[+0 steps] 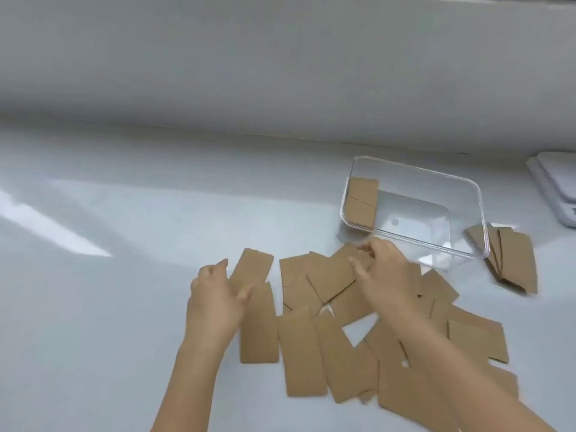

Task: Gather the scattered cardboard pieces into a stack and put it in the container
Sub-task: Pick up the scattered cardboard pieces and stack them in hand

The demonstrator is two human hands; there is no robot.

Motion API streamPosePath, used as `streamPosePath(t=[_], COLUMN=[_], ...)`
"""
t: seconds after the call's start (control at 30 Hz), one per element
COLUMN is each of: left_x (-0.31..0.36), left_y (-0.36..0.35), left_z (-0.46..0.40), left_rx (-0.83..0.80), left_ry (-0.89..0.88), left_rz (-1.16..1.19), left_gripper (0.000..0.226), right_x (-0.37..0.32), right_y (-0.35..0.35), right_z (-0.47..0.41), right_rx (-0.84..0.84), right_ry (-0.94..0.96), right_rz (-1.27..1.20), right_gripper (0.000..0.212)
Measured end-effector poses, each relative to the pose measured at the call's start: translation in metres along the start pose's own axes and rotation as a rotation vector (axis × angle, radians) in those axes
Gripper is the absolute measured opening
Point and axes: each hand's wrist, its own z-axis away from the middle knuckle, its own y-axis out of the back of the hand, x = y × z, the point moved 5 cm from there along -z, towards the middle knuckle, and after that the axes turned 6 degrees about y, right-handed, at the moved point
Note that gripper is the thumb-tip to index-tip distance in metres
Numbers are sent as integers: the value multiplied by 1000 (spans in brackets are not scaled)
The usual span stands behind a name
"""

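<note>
Several brown cardboard pieces [299, 347] lie scattered and overlapping on the white table. A clear plastic container [461, 213] stands behind them at the right, with a few pieces [363, 198] leaning at its left end. More pieces [514, 263] lie fanned out just right of the container. My left hand [215, 294] rests at the left edge of the scatter, its fingers touching two pieces [252, 269]. My right hand [383, 269] reaches over the middle of the pile, fingertips pinching the far end of a piece [333, 275] near the container's front wall.
A white wall runs along the back of the table [124, 213]. A stack of white flat objects [558, 182] sits at the far right edge. Bright light patches fall on the table's left side.
</note>
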Motion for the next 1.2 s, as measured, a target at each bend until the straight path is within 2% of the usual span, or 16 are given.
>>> streamPosePath(t=[0.13,0.2,0.3,0.47,0.6,0.73,0.87,0.93,1.0,1.07,1.13,1.2], left_x=[-11,-11,-12,-14,-16,-16,-9,-7,-6,-7,-12,-18], left_y=[-17,-22,-25,-26,-24,-23,-17,-7,6,23,36,39], left_z=[-10,-15,-21,-28,-31,-26,-20,-18,-14,-6,1,5], left_rx=[-106,-101,-99,-108,-88,-37,-11,-14,-11,44,115,108], left_ry=[101,92,71,118,151,92,57,71,86,89,115,158], left_rz=[-207,-277,-266,-145,-133,-126,92,201,303,419,596,808], left_gripper=[103,114,115,102,86,53,29,23,21,15,10,14], right_x=[17,16,15,19,15,16,17,10,3,-8,-20,-32], right_y=[-29,-37,-44,-43,-38,-32,-21,-13,-6,-1,0,-8], right_z=[4,4,0,-7,-7,-4,-5,-4,-2,-3,-3,2], right_rx=[-138,-153,-157,-123,-85,-3,90,141,142,8,-226,-507], right_ry=[-220,-253,-262,-318,-340,-349,-349,-299,-254,-203,-159,-151], right_rz=[191,277,335,207,28,-176,-373,-454,-493,-548,-658,-673], right_gripper=[59,77,92,99,93,79,55,38,33,31,27,30])
